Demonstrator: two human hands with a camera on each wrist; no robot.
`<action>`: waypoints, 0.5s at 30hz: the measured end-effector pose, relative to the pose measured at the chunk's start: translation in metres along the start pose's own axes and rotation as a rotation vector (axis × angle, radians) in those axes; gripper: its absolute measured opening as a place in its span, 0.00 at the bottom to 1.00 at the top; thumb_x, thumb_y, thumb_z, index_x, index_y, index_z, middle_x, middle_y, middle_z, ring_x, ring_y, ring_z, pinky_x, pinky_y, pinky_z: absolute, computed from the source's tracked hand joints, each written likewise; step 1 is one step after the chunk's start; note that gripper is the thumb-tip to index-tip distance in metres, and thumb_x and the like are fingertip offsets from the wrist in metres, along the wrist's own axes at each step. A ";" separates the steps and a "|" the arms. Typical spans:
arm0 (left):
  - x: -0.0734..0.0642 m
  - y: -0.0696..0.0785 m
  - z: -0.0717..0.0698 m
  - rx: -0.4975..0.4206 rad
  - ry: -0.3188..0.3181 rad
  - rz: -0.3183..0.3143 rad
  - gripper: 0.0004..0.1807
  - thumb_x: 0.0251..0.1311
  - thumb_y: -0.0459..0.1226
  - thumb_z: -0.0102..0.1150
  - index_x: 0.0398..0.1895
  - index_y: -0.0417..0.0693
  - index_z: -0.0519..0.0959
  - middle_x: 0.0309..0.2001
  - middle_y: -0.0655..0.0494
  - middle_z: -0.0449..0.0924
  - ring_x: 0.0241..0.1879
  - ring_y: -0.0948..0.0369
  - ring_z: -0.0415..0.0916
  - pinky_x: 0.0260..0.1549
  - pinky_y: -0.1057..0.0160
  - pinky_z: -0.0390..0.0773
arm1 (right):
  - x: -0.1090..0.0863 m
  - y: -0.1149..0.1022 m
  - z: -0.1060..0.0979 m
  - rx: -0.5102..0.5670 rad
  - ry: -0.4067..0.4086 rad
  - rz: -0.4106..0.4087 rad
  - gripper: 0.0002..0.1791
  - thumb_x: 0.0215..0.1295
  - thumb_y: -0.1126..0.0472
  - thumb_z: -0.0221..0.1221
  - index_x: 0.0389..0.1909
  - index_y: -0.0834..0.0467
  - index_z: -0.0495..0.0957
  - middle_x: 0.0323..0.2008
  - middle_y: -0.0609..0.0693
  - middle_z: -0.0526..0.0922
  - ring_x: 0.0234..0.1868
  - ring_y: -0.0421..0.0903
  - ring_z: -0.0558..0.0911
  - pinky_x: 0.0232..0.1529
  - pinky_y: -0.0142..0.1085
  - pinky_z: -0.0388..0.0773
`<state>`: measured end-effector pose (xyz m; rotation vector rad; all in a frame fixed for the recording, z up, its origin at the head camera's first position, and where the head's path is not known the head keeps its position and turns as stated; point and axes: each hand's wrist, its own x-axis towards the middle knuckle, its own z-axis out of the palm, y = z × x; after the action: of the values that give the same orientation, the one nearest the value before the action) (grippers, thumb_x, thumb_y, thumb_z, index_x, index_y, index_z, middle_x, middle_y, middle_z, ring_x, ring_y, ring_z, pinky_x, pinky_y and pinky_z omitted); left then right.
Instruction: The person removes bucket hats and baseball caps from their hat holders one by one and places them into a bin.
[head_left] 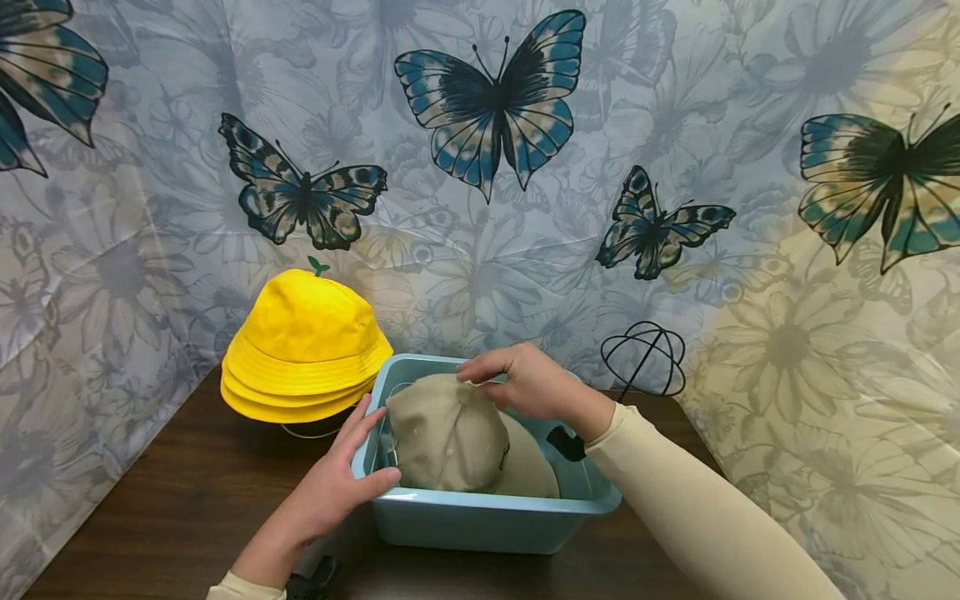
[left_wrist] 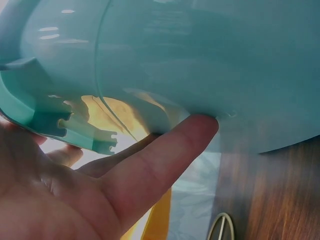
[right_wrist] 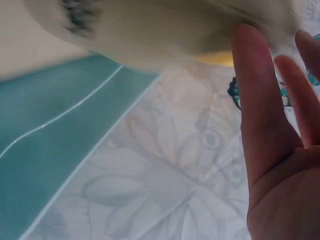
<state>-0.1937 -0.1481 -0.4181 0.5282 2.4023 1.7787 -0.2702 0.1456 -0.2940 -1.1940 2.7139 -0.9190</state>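
Dark tabletop [head_left: 195, 483]: your right grip [head_left: 536, 387] pinches the beige cap [head_left: 457, 442] up top, inside the blue tub [head_left: 472, 523], your left grip [head_left: 341, 479] lies spread on the tub's rim; cap's probably light, floppy, so take a full fold there.

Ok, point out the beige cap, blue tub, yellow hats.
Beige cap [head_left: 450, 446]: head view, on its crown.
Blue tub [head_left: 480, 525]: head view, on its front wall.
Yellow hats [head_left: 307, 333]: head view, on the uppermost crown.
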 end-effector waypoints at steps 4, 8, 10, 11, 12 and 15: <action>0.000 0.001 0.000 -0.010 -0.001 -0.002 0.45 0.62 0.47 0.65 0.79 0.49 0.54 0.80 0.56 0.28 0.75 0.41 0.33 0.61 0.29 0.56 | -0.002 -0.002 -0.002 -0.082 -0.001 -0.020 0.20 0.62 0.64 0.68 0.57 0.51 0.84 0.62 0.43 0.78 0.60 0.42 0.77 0.52 0.41 0.78; 0.001 0.001 0.000 -0.022 -0.006 -0.004 0.45 0.63 0.47 0.64 0.79 0.48 0.54 0.80 0.56 0.27 0.75 0.41 0.33 0.61 0.29 0.57 | -0.004 -0.004 -0.003 -0.109 -0.005 -0.035 0.21 0.62 0.63 0.68 0.57 0.51 0.84 0.63 0.43 0.77 0.62 0.43 0.76 0.55 0.43 0.77; 0.001 0.001 0.000 -0.024 -0.006 -0.004 0.45 0.63 0.47 0.65 0.79 0.49 0.54 0.80 0.56 0.27 0.75 0.41 0.32 0.60 0.29 0.57 | -0.004 -0.004 -0.004 -0.106 -0.004 -0.042 0.20 0.63 0.63 0.68 0.57 0.52 0.84 0.62 0.44 0.77 0.61 0.44 0.76 0.55 0.44 0.77; 0.001 0.001 0.000 -0.023 -0.007 -0.004 0.45 0.63 0.47 0.64 0.79 0.49 0.54 0.80 0.56 0.27 0.75 0.41 0.32 0.61 0.29 0.57 | -0.005 -0.004 -0.004 -0.104 -0.003 -0.047 0.20 0.62 0.63 0.68 0.57 0.52 0.84 0.62 0.44 0.77 0.61 0.44 0.76 0.55 0.44 0.77; 0.001 0.001 0.000 -0.023 -0.006 -0.005 0.45 0.63 0.47 0.64 0.79 0.49 0.54 0.80 0.56 0.27 0.75 0.41 0.32 0.61 0.29 0.56 | -0.005 -0.005 -0.004 -0.101 -0.002 -0.053 0.20 0.62 0.62 0.69 0.56 0.52 0.84 0.62 0.45 0.78 0.61 0.44 0.77 0.54 0.45 0.77; 0.000 0.001 0.000 -0.022 -0.009 -0.007 0.45 0.63 0.46 0.64 0.79 0.49 0.53 0.80 0.56 0.27 0.75 0.41 0.32 0.61 0.29 0.56 | -0.007 -0.004 -0.005 -0.095 -0.004 -0.067 0.20 0.63 0.60 0.69 0.57 0.53 0.84 0.62 0.46 0.78 0.60 0.45 0.77 0.54 0.46 0.77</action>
<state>-0.1938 -0.1476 -0.4170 0.5240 2.3727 1.7945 -0.2639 0.1505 -0.2887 -1.3090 2.7584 -0.8011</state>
